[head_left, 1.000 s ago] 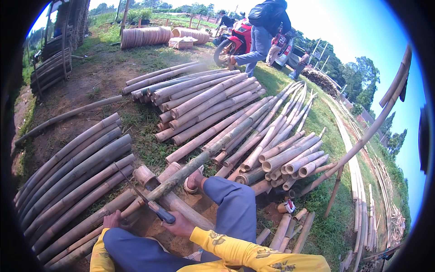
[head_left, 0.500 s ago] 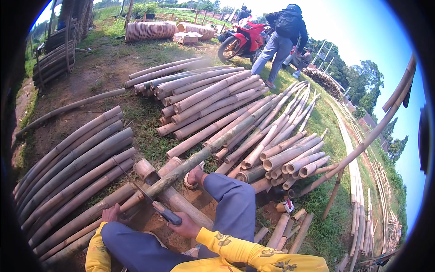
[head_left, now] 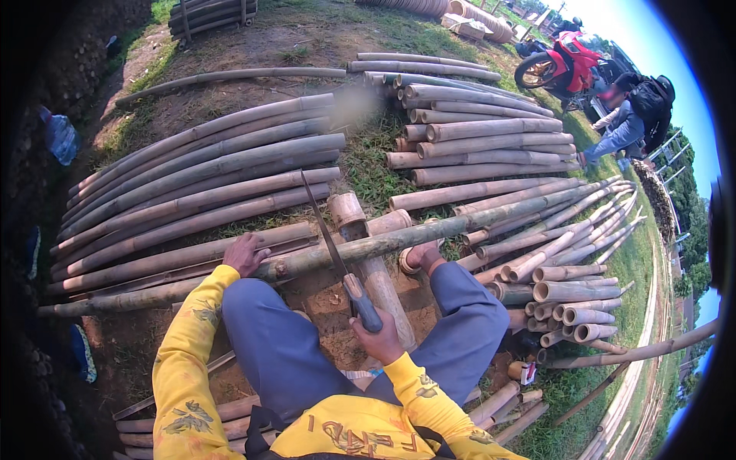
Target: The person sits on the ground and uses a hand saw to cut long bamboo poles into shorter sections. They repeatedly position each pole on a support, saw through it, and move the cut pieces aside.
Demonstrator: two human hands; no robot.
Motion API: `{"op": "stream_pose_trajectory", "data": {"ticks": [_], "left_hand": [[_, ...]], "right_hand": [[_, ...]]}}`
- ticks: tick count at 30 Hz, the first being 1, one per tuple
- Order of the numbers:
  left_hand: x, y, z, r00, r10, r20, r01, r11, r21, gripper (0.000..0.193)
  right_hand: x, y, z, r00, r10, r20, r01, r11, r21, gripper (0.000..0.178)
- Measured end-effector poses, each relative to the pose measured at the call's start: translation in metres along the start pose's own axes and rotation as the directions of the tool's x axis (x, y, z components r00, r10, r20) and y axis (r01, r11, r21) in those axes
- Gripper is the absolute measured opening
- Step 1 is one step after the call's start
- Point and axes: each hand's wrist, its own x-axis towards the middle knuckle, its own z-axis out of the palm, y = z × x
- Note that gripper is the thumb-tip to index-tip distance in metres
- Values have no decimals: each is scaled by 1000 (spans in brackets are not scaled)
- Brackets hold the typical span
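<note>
My right hand (head_left: 379, 337) is closed round the dark handle of a handsaw (head_left: 326, 230). The saw's long blade points away from me and lies across a long greenish bamboo pole (head_left: 399, 241). To the left of the blade, my left hand (head_left: 247, 254) lies over this pole, its fingers bent across the far side. Beneath the pole, thick bamboo pieces (head_left: 389, 295) lie crosswise on the ground between my knees, propping it. My bare foot in a sandal (head_left: 422, 257) is beside the pole on the right.
Bamboo poles lie in a row (head_left: 207, 180) at the left. Further stacks of cut bamboo (head_left: 491, 142) and open-ended bamboo tubes (head_left: 575, 295) spread out ahead and right. A red motorbike (head_left: 563, 69) stands far right, with a bent-over person (head_left: 632, 123) near it. A red-and-white packet (head_left: 527, 373) lies right.
My view has swung left and downward. The saw remains across the pole in my right hand, and my left hand stays on the pole. The person by the motorbike has gone from upright to bent over.
</note>
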Motion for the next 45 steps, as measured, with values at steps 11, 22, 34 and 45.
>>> {"op": "stream_pose_trajectory", "data": {"ticks": [11,22,34,45], "left_hand": [[-39,-50,25,969,10,249,-29,997,74,42],[-32,-49,15,968,81,236,-129,973,194,37],[-48,-11,-6,918,-182,352,87,960,267,39],[-45,-20,2,929,-178,326,76,951,301,37]], "right_hand": [[2,-6,-7,996,-84,-26,82,992,-94,29],[2,-2,11,981,-164,-101,150,980,-132,15],[1,-30,17,975,-214,-66,211,976,-42,26],[6,-18,3,993,-107,-42,106,994,-27,22]]}}
